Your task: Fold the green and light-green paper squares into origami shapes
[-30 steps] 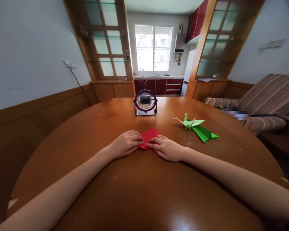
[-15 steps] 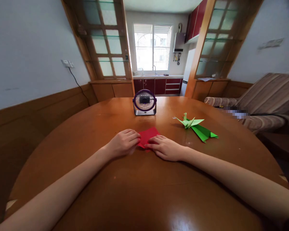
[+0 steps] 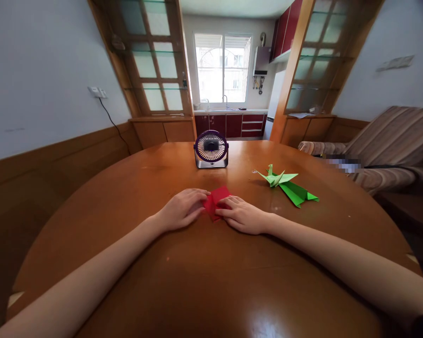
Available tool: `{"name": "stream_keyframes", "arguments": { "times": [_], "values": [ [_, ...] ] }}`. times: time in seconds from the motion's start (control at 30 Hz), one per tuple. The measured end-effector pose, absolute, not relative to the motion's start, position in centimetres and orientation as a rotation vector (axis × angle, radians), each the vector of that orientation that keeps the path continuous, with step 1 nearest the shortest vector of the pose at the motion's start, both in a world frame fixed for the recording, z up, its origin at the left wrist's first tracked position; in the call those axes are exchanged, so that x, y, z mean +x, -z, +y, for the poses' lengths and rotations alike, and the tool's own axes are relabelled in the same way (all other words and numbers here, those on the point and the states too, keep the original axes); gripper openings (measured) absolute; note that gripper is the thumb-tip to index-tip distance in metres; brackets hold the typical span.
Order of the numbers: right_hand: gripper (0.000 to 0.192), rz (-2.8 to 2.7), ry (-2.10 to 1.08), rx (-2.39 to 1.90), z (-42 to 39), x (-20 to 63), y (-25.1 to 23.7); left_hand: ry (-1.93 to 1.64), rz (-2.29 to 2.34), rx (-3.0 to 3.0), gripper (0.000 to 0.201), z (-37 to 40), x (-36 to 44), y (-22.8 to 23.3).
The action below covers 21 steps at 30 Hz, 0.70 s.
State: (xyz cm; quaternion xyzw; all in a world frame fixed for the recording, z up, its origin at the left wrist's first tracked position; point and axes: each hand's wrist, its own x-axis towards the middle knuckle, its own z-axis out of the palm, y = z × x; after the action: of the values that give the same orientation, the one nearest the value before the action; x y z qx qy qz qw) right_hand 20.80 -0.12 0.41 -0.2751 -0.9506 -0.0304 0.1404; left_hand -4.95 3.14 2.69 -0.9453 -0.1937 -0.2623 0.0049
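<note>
**A:** fingers point(image 3: 197, 199) of the left hand point(image 3: 183, 210) are curled down narrow onto the left edge of the red paper point(image 3: 216, 199), pinching or just pressing? can't tell from where I'm standing, the fold hides the tips.

**B:** same deal on the other side. Right hand point(image 3: 242, 215) lies flat-ish, its fingers point(image 3: 229, 208) stretched over the paper's right and near part, pressing it to the worktop point(image 3: 211, 281). So the red piece sits right between the two sets of fingers, touching both, with one corner poking up beyond them.

**A:** yeah, looks partly folded, not lying fully flat.

**B:** other stuff: little purple desk fan point(image 3: 211, 149) straight past the fingers, well apart, grille facing this way. Off to the right of the right-hand fingers there's a light green folded crane point(image 3: 278, 178), and a darker green folded paper point(image 3: 298, 193) just beside it, touching or overlapping, hard to say.

**A:** both forearms resting along the wood, too.
</note>
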Motion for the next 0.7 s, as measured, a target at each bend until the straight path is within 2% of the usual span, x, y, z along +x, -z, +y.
{"name": "stream_keyframes", "arguments": {
  "times": [0.13,0.27,0.53,0.63,0.7],
  "values": [
    [0.029,-2.616,-0.015,-0.77,-0.3,21.1,-0.6,0.807,-0.81,-3.04,0.024,3.0,-4.6,-2.0],
    [0.02,-2.478,-0.097,-0.743,-0.4,21.4,-0.7,0.773,-0.783,-3.094,0.025,2.8,-4.3,-1.6],
    [0.014,-2.439,-0.242,-0.691,0.2,22.1,-0.4,0.614,-0.645,-3.166,0.036,2.4,-4.0,-0.8],
    [0.022,-2.413,-0.187,-0.663,0.5,22.6,-0.6,0.526,-0.674,-3.164,0.042,2.4,-3.9,-0.8],
    [0.02,-2.402,-0.126,-0.633,0.6,22.9,-0.7,0.47,-0.677,-3.165,0.044,2.3,-3.9,-0.9]
  ]
}}
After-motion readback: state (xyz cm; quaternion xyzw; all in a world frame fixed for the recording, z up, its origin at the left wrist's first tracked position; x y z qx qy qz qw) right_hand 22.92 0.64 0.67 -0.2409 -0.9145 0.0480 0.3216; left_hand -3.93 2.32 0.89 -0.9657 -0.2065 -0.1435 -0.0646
